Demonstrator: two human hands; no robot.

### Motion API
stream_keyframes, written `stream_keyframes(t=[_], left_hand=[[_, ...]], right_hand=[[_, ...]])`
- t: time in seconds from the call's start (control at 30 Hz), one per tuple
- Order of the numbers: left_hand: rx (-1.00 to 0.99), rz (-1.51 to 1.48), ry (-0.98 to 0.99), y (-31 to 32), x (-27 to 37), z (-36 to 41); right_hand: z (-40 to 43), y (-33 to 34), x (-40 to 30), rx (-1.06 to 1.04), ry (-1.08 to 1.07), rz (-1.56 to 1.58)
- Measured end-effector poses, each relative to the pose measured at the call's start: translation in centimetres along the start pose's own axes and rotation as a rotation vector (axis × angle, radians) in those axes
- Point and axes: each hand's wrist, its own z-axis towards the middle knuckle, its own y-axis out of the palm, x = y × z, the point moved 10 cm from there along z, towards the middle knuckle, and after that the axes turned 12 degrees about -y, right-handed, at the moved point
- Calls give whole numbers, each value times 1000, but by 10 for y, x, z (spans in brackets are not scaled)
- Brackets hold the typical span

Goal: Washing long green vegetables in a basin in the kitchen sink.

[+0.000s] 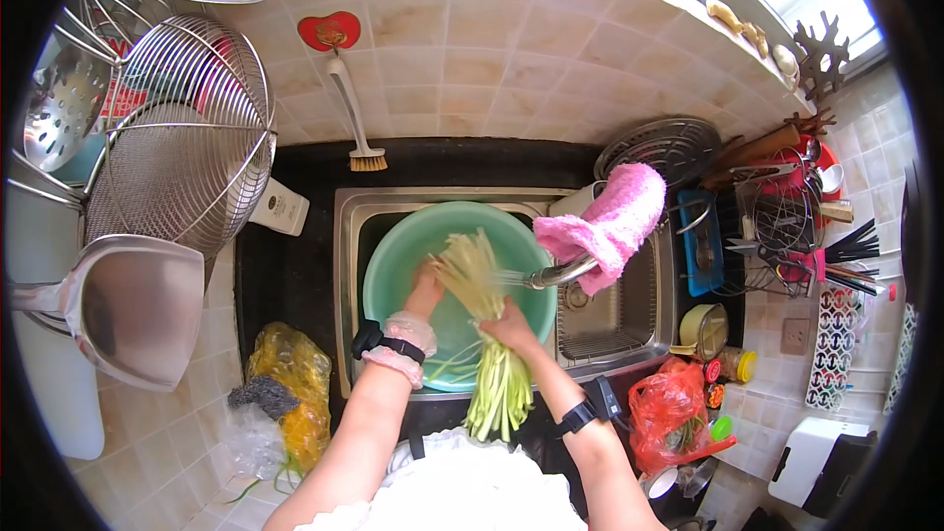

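A bundle of long leafy stalks (493, 376), pale at one end and green at the other, lies across the near side of a green plastic basin (398, 236). My right hand (511, 328) is closed around its middle. At the bundle's pale end, my left hand (428, 276) touches or holds some stalks; its fingers are partly hidden and blurred. Water runs from the faucet (560, 273) onto the pale stalks. A pink fluffy cloth (608, 225) covers part of the faucet. A few loose stalks (457, 365) lie in the basin near its front rim.
The basin sits in the left bowl of a steel sink (345, 236); the right bowl (612, 302) holds a rack. Wire strainers (177, 147) and a steel spatula (140, 310) hang at left. Plastic bags (295, 383) lie front left, a red bag (667, 413) front right.
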Motion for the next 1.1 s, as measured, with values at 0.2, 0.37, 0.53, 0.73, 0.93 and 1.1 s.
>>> stream_keyframes(t=[0.2,0.37,0.53,0.73,0.93,1.1], left_hand=[[236,1170,605,52,8,-46],[380,830,-277,3,-79,-80],[45,718,-534,79,-104,-144],[-211,598,-115,100,-53,-113],[-45,271,-172,100,-18,-67],[31,605,125,138,46,-99]], right_hand=[[-10,-49,24,68,290,-403],[15,-28,48,-112,168,-411],[1,-12,19,-92,207,-463],[-9,6,-37,-295,22,-543],[-22,-42,-68,-254,-3,-639],[-12,-74,-46,-177,9,-778]])
